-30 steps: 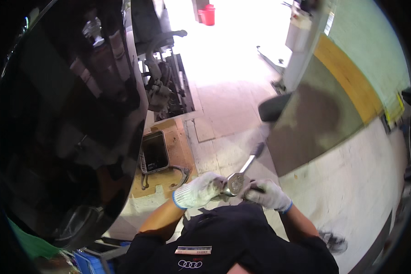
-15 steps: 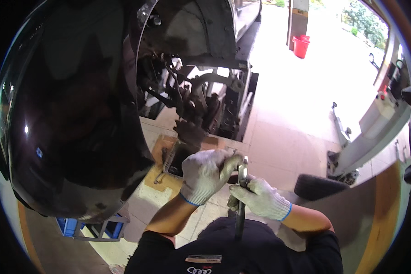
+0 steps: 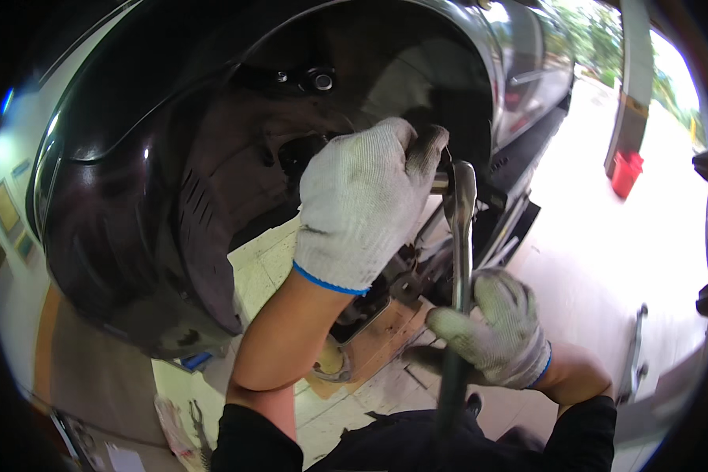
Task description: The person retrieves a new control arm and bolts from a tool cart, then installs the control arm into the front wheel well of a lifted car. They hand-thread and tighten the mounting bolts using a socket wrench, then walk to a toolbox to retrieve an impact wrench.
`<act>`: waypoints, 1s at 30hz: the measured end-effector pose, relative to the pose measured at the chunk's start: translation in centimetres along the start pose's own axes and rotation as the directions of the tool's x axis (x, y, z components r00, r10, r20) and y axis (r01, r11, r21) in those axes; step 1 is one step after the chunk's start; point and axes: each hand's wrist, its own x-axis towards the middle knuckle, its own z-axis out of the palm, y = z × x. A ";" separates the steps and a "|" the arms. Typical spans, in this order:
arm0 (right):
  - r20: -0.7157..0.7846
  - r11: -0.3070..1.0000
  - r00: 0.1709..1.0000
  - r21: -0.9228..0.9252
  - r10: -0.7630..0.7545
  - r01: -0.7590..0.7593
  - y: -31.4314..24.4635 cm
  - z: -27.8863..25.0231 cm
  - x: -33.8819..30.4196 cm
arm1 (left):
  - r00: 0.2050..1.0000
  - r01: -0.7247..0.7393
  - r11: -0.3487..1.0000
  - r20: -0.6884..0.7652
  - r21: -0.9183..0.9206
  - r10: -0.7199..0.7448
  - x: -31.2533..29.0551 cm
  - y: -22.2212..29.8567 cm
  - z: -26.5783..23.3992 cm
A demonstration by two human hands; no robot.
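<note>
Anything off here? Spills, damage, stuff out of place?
No clear spill or damage. The wheel arch looks odd: no wheel shows in it, where one would normally sit. The left hand also has dark grime on its glove's fingertips, against the pale back.

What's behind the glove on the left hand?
Past the gloved left hand, you can see a dark wheel arch above and pale floor lower left. Whatever it covers can't be seen.
</note>
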 end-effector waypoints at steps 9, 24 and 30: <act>-0.386 0.773 0.922 0.579 -0.021 0.260 24.6 5.4 14.8 | 0.977 0.189 0.980 -0.107 0.057 -0.182 -11.4 2.7 3.3; -0.258 0.130 0.729 -0.965 -0.634 -0.228 33.1 24.1 45.2 | 0.843 0.535 0.647 -0.296 0.543 -0.449 -13.9 4.8 14.0; -0.707 0.627 0.149 -0.485 -0.691 0.610 34.6 26.1 50.6 | 0.778 0.626 0.550 -0.489 0.553 -0.395 -12.9 4.6 15.9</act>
